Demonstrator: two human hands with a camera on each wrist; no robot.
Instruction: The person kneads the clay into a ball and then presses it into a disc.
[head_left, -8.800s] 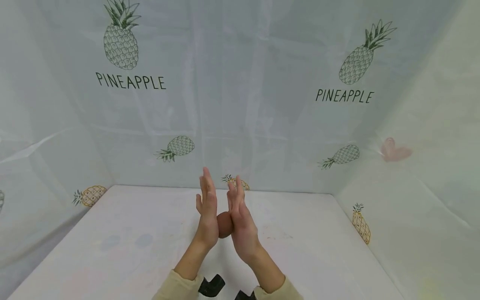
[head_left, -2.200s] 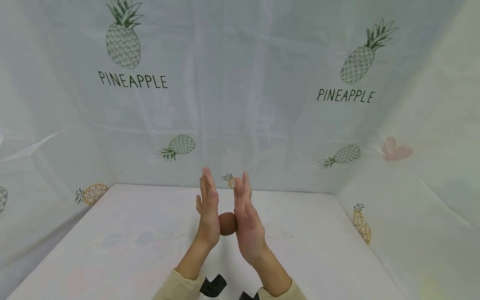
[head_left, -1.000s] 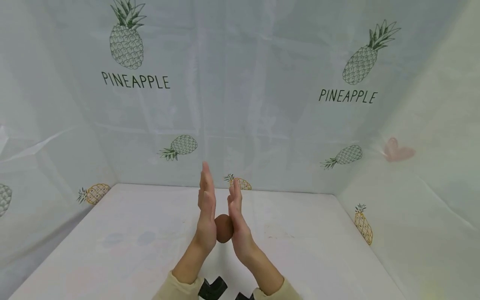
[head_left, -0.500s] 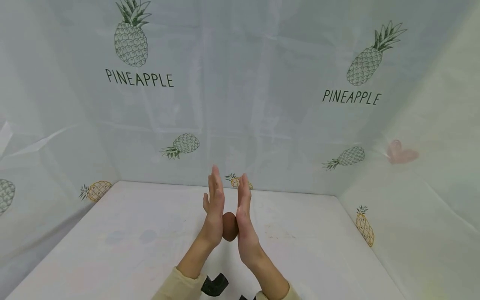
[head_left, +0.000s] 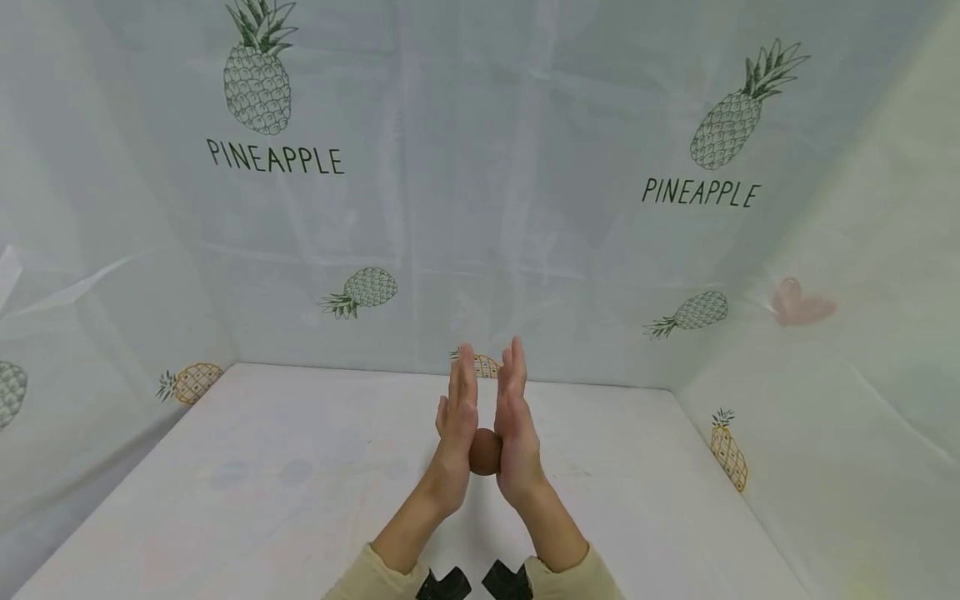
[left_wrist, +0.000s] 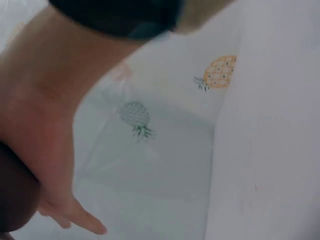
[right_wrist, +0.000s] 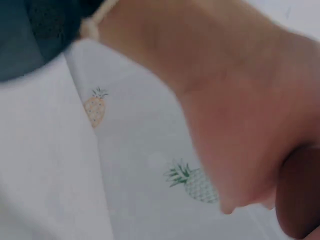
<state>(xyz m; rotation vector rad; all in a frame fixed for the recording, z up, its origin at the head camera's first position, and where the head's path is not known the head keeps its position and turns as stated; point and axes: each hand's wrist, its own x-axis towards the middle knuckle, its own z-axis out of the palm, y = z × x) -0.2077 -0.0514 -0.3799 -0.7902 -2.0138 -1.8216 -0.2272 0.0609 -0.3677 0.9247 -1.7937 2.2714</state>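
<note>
A smooth brown clay ball [head_left: 485,452] sits between the two palms, held up above the table. My left hand [head_left: 456,442] presses it from the left, fingers straight and pointing up and away. From the other side my right hand [head_left: 517,442] presses with its palm, fingers likewise straight. Toward the fingertips a narrow gap separates the hands. The left wrist view catches part of the clay ball [left_wrist: 17,192] at its left edge, beside a palm. In the right wrist view the clay ball [right_wrist: 301,192] is cut off at the right edge.
Below the hands spreads a white table [head_left: 315,517] with faint coloured marks. A pale curtain [head_left: 480,167] printed with pineapples surrounds it at the back and sides. Black wrist mounts [head_left: 508,579] sit at the beige sleeves.
Both hands have shifted right with the clay ball. The palms slid to and fro against each other over the earlier frames. The ball looked egg-shaped half a second ago and looks round now.
</note>
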